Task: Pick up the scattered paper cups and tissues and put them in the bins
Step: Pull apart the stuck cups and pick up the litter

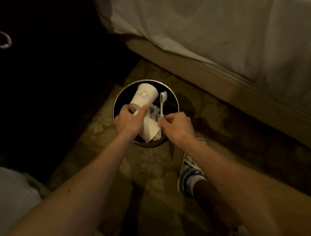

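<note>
Beside the bin [119, 101], bed [219, 36] and shoe [190, 167].

The head camera is looking steeply down on the bin [171, 105] from close above. The bed [201, 36] is lying beyond it.

The left hand [129, 121] covers the mouth of the white paper cup with a printed logo [145, 97]; the logo is too small to read. The lower end of the white plastic toothbrush [162, 105] disappears inside the curled fingers of the right hand [178, 125]. Both wrists hide the near side of the round dark bin with a metal rim [177, 103]. The crumpled white tissue [153, 112] and the second, crushed paper cup [151, 130] show only in part. At far left, the dark furniture behind the metal ring pull [1, 39] is lost in shadow. The right forearm hides part of the blue-and-white sneaker [190, 167].
</note>
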The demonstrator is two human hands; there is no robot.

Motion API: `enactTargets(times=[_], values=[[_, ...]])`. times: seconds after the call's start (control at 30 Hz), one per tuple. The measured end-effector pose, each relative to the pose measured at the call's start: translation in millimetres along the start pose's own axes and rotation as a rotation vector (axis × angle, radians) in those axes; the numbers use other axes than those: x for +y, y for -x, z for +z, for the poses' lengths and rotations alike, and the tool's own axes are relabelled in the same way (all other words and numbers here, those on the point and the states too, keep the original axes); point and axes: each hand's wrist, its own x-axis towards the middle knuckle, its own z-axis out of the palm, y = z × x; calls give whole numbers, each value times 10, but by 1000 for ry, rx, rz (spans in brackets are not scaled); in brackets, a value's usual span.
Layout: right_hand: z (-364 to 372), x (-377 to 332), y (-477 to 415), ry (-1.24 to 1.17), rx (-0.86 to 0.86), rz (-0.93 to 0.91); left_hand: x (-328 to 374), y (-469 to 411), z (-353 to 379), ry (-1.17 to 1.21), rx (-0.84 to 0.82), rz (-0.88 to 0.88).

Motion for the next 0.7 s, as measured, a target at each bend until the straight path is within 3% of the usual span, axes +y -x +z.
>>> enactTargets(times=[0.1,0.23,0.37,0.53,0.7], values=[[69,121,-166,-1,-66,58,-34,-182,142,-157,-158,-76],[51,238,-215,-80,-54,112,-98,-242,191,-200,-260,1],[-104,253,5,-107,-80,80,-103,-59,93,-226,-250,84],[-643,166,629,1,-86,-90,185,360,-267,-183,-192,285],[-1423,110,1607,146,109,-282,954,1180,-599,-196,-239,601]])
